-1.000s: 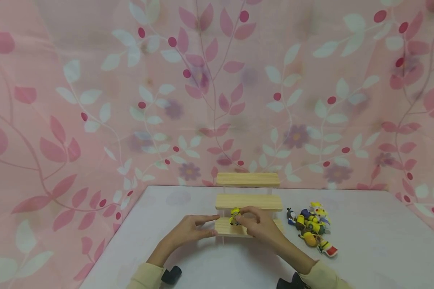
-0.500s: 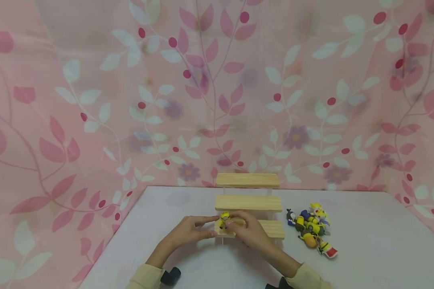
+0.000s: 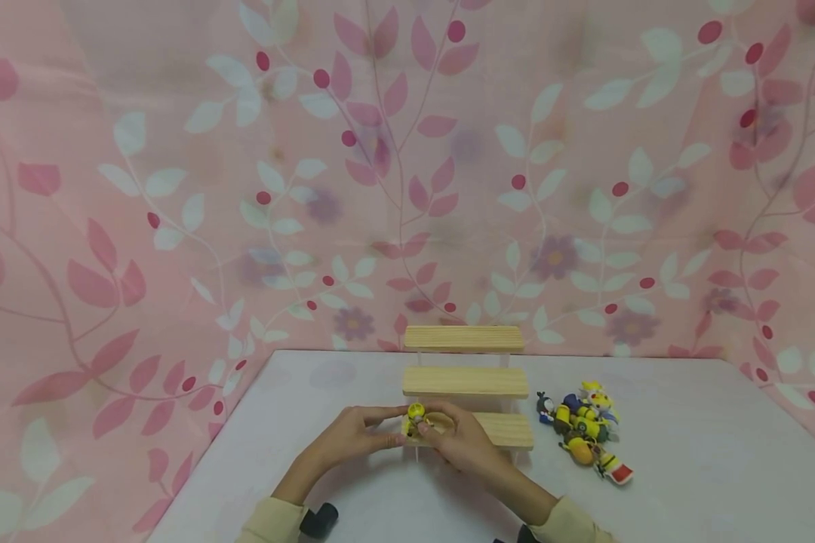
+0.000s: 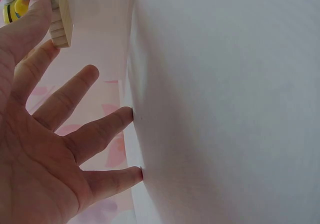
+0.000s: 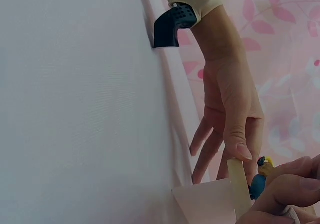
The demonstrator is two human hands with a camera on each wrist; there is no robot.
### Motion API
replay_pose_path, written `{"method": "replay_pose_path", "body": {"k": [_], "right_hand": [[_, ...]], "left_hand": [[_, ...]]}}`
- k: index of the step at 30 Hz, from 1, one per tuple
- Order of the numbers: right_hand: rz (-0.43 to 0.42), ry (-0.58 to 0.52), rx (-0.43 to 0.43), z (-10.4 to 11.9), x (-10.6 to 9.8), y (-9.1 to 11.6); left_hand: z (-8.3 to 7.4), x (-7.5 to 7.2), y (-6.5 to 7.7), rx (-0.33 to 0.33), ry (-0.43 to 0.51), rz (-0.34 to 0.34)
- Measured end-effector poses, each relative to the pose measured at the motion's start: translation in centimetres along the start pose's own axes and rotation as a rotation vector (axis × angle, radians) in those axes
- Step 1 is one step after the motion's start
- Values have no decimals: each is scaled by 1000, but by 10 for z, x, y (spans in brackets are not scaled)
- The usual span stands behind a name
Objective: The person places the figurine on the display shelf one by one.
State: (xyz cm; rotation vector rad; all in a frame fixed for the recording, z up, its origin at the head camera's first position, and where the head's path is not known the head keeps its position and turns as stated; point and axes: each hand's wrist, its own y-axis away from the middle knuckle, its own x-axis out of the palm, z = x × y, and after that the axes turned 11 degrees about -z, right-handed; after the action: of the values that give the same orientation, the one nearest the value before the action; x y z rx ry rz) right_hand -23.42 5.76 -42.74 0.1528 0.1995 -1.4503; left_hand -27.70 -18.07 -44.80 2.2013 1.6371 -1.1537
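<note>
My right hand (image 3: 465, 437) pinches a small yellow toy figurine (image 3: 416, 413) between thumb and fingers. The figurine is upright at the left end of the lowest wooden board (image 3: 505, 431) of a three-tier display stand. In the right wrist view its blue lower part (image 5: 259, 184) is right at the board's face. My left hand (image 3: 360, 437) touches that board's left end with thumb and index fingertips. Its other fingers are straight and spread in the left wrist view, with two fingertips (image 4: 127, 113) at the white tabletop.
The stand's middle board (image 3: 465, 382) and top board (image 3: 463, 338) rise behind the hands. Right of the stand, several toy figurines (image 3: 587, 430) lie in a heap on the white table (image 3: 686, 445). A pink floral cloth (image 3: 407, 188) hangs behind the table.
My right hand has carried the yellow figurine leftward along the lowest board to its left end, near the left fingertips. The left hand has stayed in place.
</note>
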Motion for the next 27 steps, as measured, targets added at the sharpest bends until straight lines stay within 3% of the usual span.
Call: {"method": "replay_pose_path", "body": {"k": [14, 27], "right_hand": [[15, -2, -33, -5, 2, 2], [-95, 115, -173, 6, -12, 14]], "left_hand": [[0, 0, 2, 12, 12, 10], [-3, -2, 0, 15, 12, 7]]}}
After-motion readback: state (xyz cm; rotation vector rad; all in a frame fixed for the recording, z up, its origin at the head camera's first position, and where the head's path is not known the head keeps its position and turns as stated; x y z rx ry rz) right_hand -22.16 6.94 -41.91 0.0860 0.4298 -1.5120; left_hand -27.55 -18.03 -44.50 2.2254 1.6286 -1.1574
